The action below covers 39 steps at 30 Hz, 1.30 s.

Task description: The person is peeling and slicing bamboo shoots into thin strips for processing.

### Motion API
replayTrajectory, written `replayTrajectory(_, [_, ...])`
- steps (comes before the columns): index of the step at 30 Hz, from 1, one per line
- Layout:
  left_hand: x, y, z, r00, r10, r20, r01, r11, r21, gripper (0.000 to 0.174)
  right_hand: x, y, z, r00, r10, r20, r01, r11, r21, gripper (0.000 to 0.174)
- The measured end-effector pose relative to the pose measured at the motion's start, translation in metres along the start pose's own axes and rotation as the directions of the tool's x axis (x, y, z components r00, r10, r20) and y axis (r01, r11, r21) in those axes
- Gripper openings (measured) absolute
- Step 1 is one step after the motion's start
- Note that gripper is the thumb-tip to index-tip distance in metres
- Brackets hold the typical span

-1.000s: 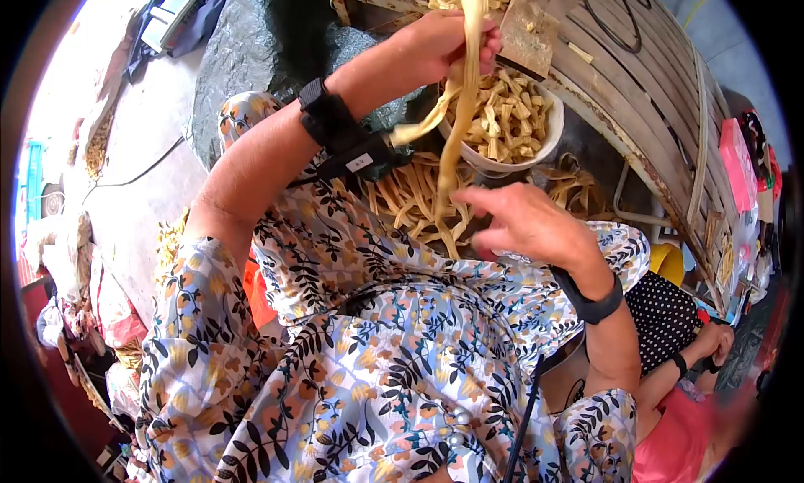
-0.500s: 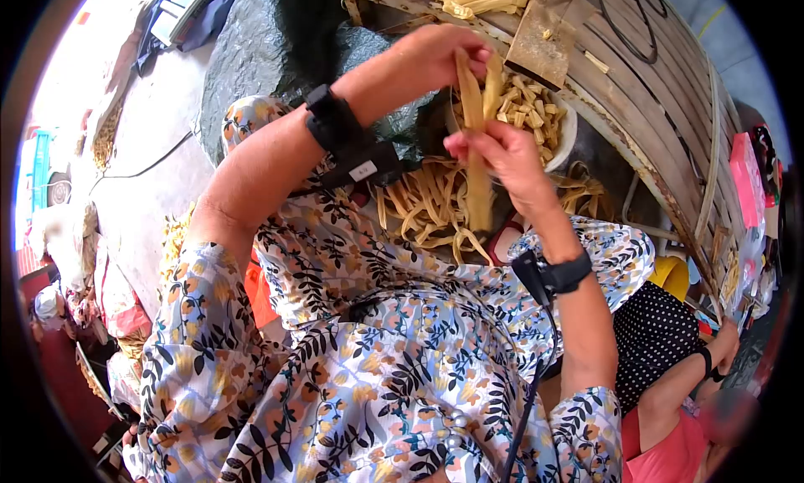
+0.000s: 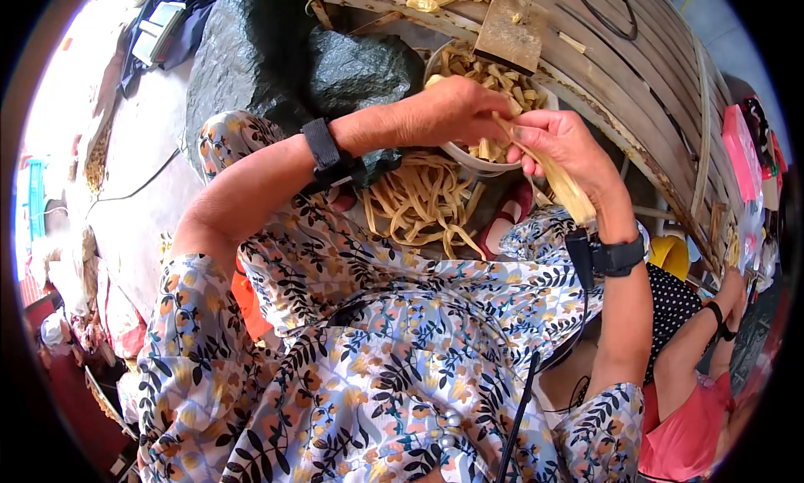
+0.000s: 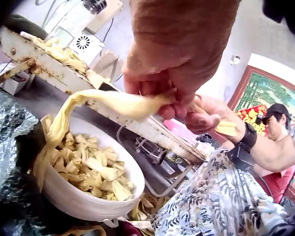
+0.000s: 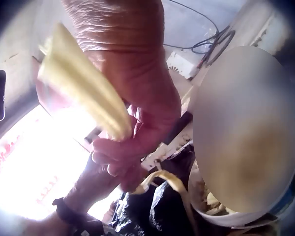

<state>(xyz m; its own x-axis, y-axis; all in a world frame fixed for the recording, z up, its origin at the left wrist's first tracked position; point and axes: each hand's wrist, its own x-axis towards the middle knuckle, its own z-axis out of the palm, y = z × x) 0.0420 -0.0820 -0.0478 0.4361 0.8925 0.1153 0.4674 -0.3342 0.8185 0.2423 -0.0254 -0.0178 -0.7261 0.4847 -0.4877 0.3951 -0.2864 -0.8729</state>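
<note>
Over the white bucket [image 3: 477,163], both hands meet on a pale yellow, pliable strip [image 3: 565,185]. My left hand [image 3: 461,114] pinches it, and a tail of the strip [image 4: 108,102] hangs down past the bucket's side in the left wrist view. My right hand [image 3: 574,152] grips it close by; the other end sticks out below that hand toward the wrist. In the right wrist view this flat end [image 5: 83,81] stands out from the curled fingers. Fingers partly hide where the strip passes between the hands. Short knotted yellow pieces [image 4: 96,169] fill much of the bucket.
A heap of long strips [image 3: 423,198] lies on the ground before the knees. Dark plastic sheeting [image 3: 360,72] is left of the bucket. A slatted wooden platform [image 3: 620,89] with a small board [image 3: 511,30] borders the far right. Another person [image 3: 687,416] sits at right.
The left hand has come down over the bucket with the strip. The right hand moved from below, apart from the strip's lower part, up beside the left and now grips it.
</note>
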Motion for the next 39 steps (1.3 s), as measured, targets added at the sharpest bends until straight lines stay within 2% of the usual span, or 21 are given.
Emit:
replayTrajectory(3, [0.003, -0.01, -0.008, 0.995, -0.033, -0.096, 0.045, 0.991, 0.128, 0.02, -0.002, 0.003, -0.018, 0.988, -0.032, -0.152, 0.022, 0.997, -0.069, 0.022])
replayTrajectory(6, [0.004, -0.023, -0.004, 0.98, 0.082, -0.181, -0.048, 0.982, 0.182, 0.019, 0.005, 0.018, -0.039, 0.961, -0.087, -0.263, 0.035, 0.98, -0.196, 0.02])
replayTrajectory(7, [0.005, -0.021, -0.005, 0.991, -0.007, -0.134, 0.033, 0.98, 0.194, 0.019, 0.012, 0.028, -0.042, 0.911, -0.146, -0.385, 0.013, 0.945, -0.327, 0.021])
replayTrajectory(10, [0.009, -0.03, -0.001, 0.966, 0.17, -0.197, -0.122, 0.964, 0.236, 0.018, 0.025, 0.039, -0.036, 0.777, -0.444, -0.446, -0.036, 0.676, -0.736, 0.022])
replayTrajectory(11, [0.01, -0.034, -0.001, 0.977, 0.115, -0.177, -0.084, 0.981, 0.173, 0.017, 0.025, 0.039, -0.03, 0.742, -0.437, -0.508, -0.125, 0.655, -0.745, 0.022])
replayTrajectory(14, [0.011, -0.026, -0.014, 0.995, -0.064, -0.082, 0.066, 0.998, 0.024, 0.018, 0.032, 0.047, -0.02, 0.8, -0.367, -0.475, -0.176, 0.613, -0.77, 0.018])
replayTrajectory(15, [0.013, -0.031, -0.021, 0.99, -0.134, -0.037, 0.134, 0.991, 0.001, 0.018, 0.032, 0.049, -0.013, 0.847, -0.341, -0.407, -0.099, 0.651, -0.752, 0.014])
replayTrajectory(16, [0.015, -0.036, -0.028, 0.979, -0.203, 0.006, 0.203, 0.979, -0.018, 0.019, 0.035, 0.047, -0.006, 0.916, -0.3, -0.266, 0.048, 0.741, -0.67, 0.014])
replayTrajectory(17, [0.016, -0.044, -0.032, 0.992, -0.117, -0.036, 0.115, 0.991, -0.066, 0.021, 0.03, 0.042, -0.002, 0.989, -0.128, -0.069, 0.092, 0.916, -0.389, 0.019])
replayTrajectory(18, [0.014, -0.043, -0.035, 0.985, -0.172, -0.006, 0.167, 0.965, -0.2, 0.021, 0.022, 0.022, 0.01, 0.982, -0.02, 0.186, 0.034, 0.997, -0.074, 0.024])
replayTrajectory(20, [0.016, -0.036, -0.04, 0.964, -0.254, 0.075, 0.26, 0.853, -0.453, 0.025, 0.019, 0.002, 0.019, 0.939, -0.297, 0.172, 0.264, 0.945, 0.191, 0.031])
replayTrajectory(22, [0.02, -0.044, -0.026, 0.965, -0.23, 0.128, 0.244, 0.599, -0.762, 0.026, 0.025, -0.008, 0.009, 0.886, -0.431, 0.173, 0.295, 0.81, 0.506, 0.038])
replayTrajectory(24, [0.022, -0.051, -0.013, 0.954, -0.069, 0.291, 0.299, 0.248, -0.921, 0.029, 0.036, -0.012, -0.001, 0.917, -0.398, 0.035, 0.346, 0.834, 0.431, 0.037])
replayTrajectory(26, [0.021, -0.051, -0.001, 0.921, 0.036, 0.389, 0.39, -0.015, -0.921, 0.034, 0.049, -0.004, 0.009, 0.804, -0.566, -0.182, 0.582, 0.812, 0.043, 0.035])
replayTrajectory(27, [0.02, -0.053, 0.006, 0.901, 0.039, 0.433, 0.434, -0.082, -0.897, 0.037, 0.05, 0.0, 0.006, 0.858, -0.483, -0.176, 0.503, 0.858, 0.102, 0.027])
replayTrajectory(28, [0.019, -0.056, 0.013, 0.877, 0.047, 0.478, 0.479, -0.15, -0.865, 0.04, 0.051, 0.004, 0.007, 0.856, -0.478, -0.195, 0.49, 0.872, 0.012, 0.026])
replayTrajectory(31, [0.021, -0.055, 0.024, 0.891, 0.124, 0.437, 0.453, -0.175, -0.874, 0.044, 0.046, 0.004, 0.009, 0.807, -0.549, -0.216, 0.46, 0.815, -0.352, 0.022])
replayTrajectory(34, [0.021, -0.052, 0.024, 0.898, 0.094, 0.43, 0.44, -0.151, -0.885, 0.04, 0.038, -0.005, 0.012, 0.897, -0.388, -0.21, 0.353, 0.917, -0.186, 0.026])
replayTrajectory(36, [0.024, -0.05, 0.021, 0.903, 0.107, 0.416, 0.424, -0.076, -0.902, 0.035, 0.039, -0.005, 0.013, 0.844, -0.498, -0.199, 0.418, 0.843, -0.337, 0.025])
replayTrajectory(37, [0.026, -0.048, 0.023, 0.928, -0.067, 0.368, 0.365, -0.042, -0.93, 0.031, 0.04, -0.004, 0.012, 0.812, -0.552, -0.188, 0.446, 0.796, -0.41, 0.025])
replayTrajectory(39, [0.031, -0.038, 0.026, 0.894, -0.394, 0.216, 0.259, 0.058, -0.964, 0.024, 0.043, -0.002, 0.006, 0.537, -0.812, -0.23, 0.383, 0.477, -0.791, 0.023])
